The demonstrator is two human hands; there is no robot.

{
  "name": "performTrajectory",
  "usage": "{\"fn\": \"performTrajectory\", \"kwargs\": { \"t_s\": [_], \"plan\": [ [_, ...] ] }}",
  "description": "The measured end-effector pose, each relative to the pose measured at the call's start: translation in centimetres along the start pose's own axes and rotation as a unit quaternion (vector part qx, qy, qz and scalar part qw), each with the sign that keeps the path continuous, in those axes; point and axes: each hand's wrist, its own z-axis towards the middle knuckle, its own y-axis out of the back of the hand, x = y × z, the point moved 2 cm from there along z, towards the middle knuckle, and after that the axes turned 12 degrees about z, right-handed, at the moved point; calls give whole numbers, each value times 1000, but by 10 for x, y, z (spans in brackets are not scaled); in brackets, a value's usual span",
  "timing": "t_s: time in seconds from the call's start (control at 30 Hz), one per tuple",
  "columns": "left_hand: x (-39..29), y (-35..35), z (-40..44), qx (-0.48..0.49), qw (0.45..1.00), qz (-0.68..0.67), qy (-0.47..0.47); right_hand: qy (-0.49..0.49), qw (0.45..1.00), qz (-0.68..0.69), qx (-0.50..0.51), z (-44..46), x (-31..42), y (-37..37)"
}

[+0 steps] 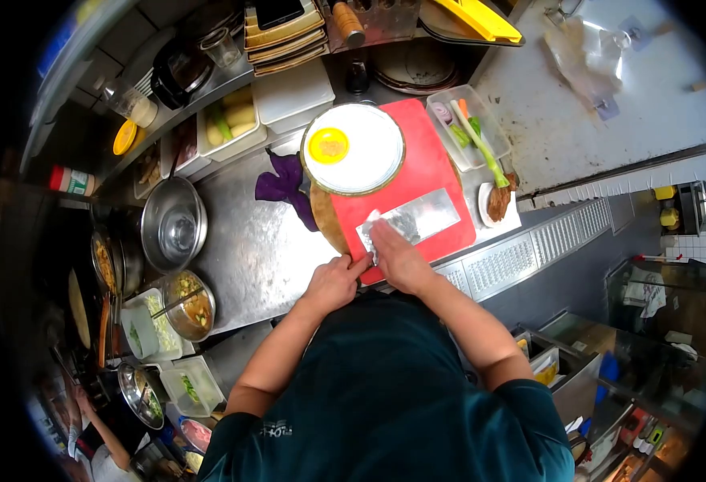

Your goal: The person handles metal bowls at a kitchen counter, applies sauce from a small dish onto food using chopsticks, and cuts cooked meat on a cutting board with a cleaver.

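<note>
A broad cleaver-like metal blade [421,217] lies flat over the red cutting board [441,173]. My right hand [397,255] presses on the blade's left part with its fingers close together; what lies beneath them is hidden. Beside it, my left hand [337,281] reaches toward the blade's lower left corner, index finger stretched out and the other fingers curled. Small pale bits show near the fingertips. A white plate [373,149] rests on the board's upper part, bearing a small yellow dish [329,145].
A purple cloth [284,181] lies left of the board. Metal bowls [173,225] stand farther left. At the upper right is a clear tub of vegetables [469,132], above a small white dish [489,201]. Another person's arm [104,426] shows at the lower left.
</note>
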Motion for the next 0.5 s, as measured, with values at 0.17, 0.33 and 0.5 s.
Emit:
{"fn": "performTrajectory", "kwargs": {
  "t_s": [0.17,0.33,0.5],
  "plan": [
    [-2,1,0,-1,1000,5,0,17,998,64,-19,5,0,-9],
    [-2,-1,-2,-9,1000,12,7,54,997,39,-46,11,-10,-10],
    [-3,-2,-3,5,1000,3,28,33,990,-57,-122,13,-60,10]
  ]
}}
